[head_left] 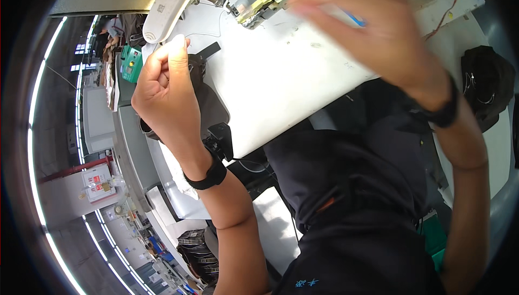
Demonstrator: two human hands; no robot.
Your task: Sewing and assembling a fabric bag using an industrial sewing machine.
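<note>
My left hand is raised at the left edge of the white work table, its thumb and fingers pinched together. What they hold, if anything, is too small to make out. Just above the fingertips is the rounded end of a white sewing machine head with a lit strip. A thin thread runs from near that hand toward the metal presser and plate area. My right hand is smeared by motion over the table's far right. A small blue piece shows beside its fingers.
A dark cloth bundle or cap lies at the right. To the left are a green box and a dark bracket at the table edge. A red cord hangs far right. Another person appears in the far left background.
</note>
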